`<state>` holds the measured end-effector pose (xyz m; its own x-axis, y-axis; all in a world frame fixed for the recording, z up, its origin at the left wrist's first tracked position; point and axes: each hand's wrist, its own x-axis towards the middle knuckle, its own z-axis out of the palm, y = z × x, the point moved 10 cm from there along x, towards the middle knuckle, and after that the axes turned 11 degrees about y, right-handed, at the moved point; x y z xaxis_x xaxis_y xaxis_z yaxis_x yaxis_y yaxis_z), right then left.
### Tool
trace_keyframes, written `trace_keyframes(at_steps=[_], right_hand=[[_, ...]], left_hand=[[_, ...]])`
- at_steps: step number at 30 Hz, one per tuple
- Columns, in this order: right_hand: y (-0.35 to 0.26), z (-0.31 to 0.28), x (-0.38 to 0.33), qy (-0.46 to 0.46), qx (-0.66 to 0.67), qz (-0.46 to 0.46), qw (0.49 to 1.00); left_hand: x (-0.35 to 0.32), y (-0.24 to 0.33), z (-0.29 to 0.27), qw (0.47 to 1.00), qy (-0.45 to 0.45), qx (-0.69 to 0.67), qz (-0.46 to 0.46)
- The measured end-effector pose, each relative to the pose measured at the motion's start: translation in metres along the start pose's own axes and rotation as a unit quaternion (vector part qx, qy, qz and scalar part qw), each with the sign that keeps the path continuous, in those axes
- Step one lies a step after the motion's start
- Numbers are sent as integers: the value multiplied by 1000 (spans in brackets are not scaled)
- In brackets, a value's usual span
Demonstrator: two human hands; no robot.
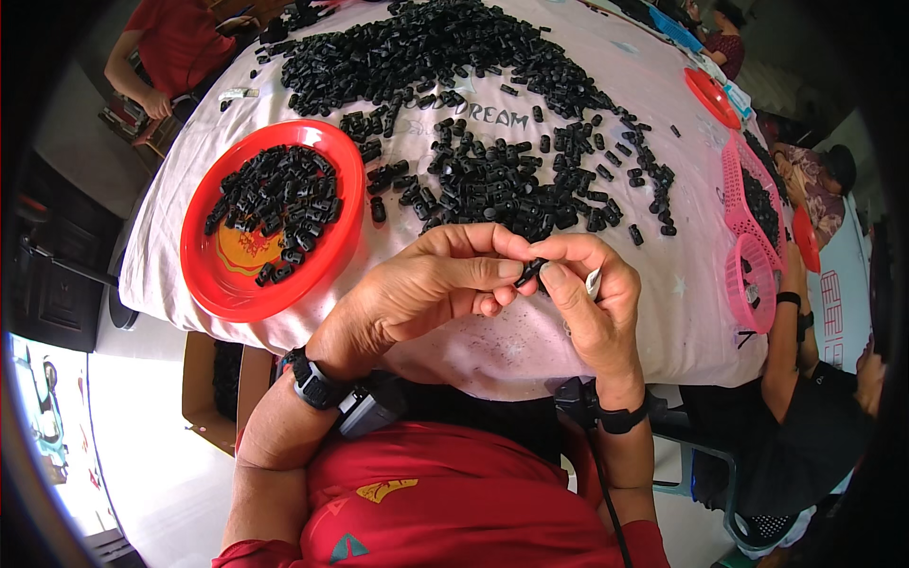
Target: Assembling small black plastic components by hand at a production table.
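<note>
A small black plastic piece, short and cylinder-like, is pinched between the fingertips of both hands just above the near part of the cloth. My left hand holds it with thumb and index finger, the other fingers curled beneath. My right hand grips its other end between thumb and index finger. A small white scrap shows at the right hand's fingers; its kind is unclear. Just beyond my hands lies a loose heap of similar black pieces. To the left, a red plastic basin holds more of them.
A larger mound of black pieces covers the far part of the cloth-covered table. Pink baskets stand along the right edge. Other people sit around the table. An open cardboard box is below the left edge.
</note>
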<state>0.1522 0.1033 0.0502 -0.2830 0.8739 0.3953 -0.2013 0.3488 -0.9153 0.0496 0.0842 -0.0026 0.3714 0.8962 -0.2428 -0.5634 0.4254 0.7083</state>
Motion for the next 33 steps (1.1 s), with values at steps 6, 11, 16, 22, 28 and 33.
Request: trace_keyframes(at_steps=[6,11,16,22,28,33], right_hand=[[-2,-5,2,24,-16,-2,1000],[-3,-7,-1,42,-148,-62,986],[-13,-8,0,82,-196,-95,973],[-11,-9,-1,88,-196,-87,973],[-8,-22,2,134,-151,-18,979],[-6,-19,3,123,-153,-13,981]], left_hand=[[0,3,-2,1000,18,8,4],[0,5,-7,999,38,21,27],[5,2,-8,996,57,47,41],[2,6,-7,997,62,30,47],[-26,93,-92,920,164,-261,242],[-62,113,-144,820,300,-408,266]])
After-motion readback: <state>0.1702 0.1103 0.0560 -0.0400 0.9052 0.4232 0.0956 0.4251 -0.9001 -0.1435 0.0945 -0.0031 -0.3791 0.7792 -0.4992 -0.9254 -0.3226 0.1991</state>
